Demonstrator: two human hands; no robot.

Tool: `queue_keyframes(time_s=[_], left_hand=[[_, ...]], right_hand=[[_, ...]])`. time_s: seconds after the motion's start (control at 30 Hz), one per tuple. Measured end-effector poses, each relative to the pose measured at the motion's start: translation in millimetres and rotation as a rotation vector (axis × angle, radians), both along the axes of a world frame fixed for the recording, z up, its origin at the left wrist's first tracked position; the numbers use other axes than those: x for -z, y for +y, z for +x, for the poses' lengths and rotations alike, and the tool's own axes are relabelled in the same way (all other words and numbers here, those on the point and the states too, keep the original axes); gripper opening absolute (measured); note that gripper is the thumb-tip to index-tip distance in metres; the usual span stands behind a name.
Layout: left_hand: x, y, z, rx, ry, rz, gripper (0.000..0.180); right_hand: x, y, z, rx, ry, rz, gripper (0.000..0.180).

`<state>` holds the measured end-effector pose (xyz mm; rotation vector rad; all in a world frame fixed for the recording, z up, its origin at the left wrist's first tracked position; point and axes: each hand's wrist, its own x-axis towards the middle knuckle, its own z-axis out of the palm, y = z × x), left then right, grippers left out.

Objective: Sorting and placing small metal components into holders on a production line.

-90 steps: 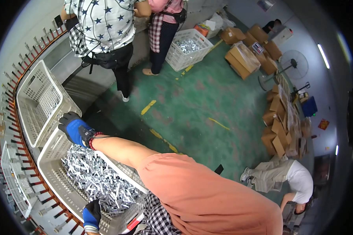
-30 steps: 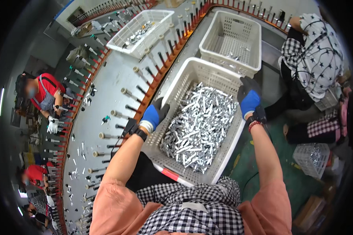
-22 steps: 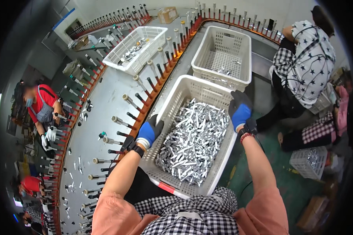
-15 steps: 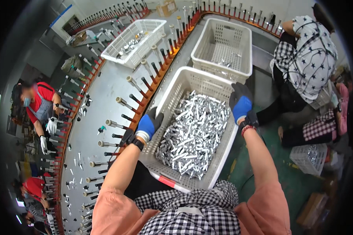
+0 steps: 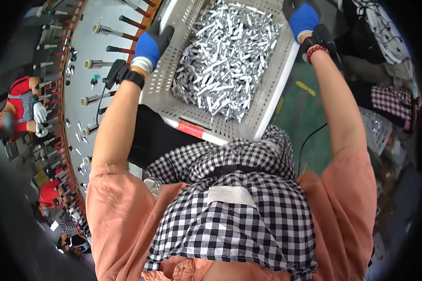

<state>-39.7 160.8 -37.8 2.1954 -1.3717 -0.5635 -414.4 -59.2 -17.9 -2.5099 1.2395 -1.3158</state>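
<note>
A white perforated plastic crate (image 5: 277, 86) stands at a slant in front of me, with a red label on its near end. Many small, shiny silver metal parts (image 5: 227, 61) lie heaped in it; their exact kind is too small to tell. My left hand (image 5: 151, 46), in a blue glove with dark fingers, grips the crate's left rim. On the right rim my right hand (image 5: 303, 18), gloved alike, has hold of the far part, its fingertips partly cut off by the upper edge. Both wrists carry black strapped devices.
Left of the crate runs a grey table (image 5: 86, 47), edged by a rail of upright rods with pale round tips (image 5: 98, 29). Co-workers in red (image 5: 21, 86) sit beyond it. At right are a seated person's checked clothing (image 5: 391, 100) and another white crate (image 5: 375, 126).
The view has tilted down toward my body, so the crate and both hands sit higher in the picture. The crates behind have left the view. Both hands stay at the crate's rims.
</note>
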Motion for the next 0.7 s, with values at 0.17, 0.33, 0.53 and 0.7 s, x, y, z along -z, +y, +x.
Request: queue_keyframes(time_s=[0.17,0.33,0.53,0.7], left_hand=[[-8.0,2.5,2.4,-0.017,-0.034,0.045,0.070],[-28.1,-3.5,-22.6,-0.062,-0.089,0.079,0.065],[-26.5,1.7,-16.6,-0.039,-0.084,-0.018,0.060],[-28.6,0.3,-21.3,-0.009,-0.009,0.009,0.051]], right_hand=[[-5.4,3.9,3.8,-0.009,0.016,0.008,0.026],[-1.5,1.1,-5.9,0.024,0.034,0.029,0.026],[2.8,0.6,1.3,0.038,0.036,-0.016,0.025],[4.2,0.9,-3.8,0.018,0.019,-0.023,0.025]])
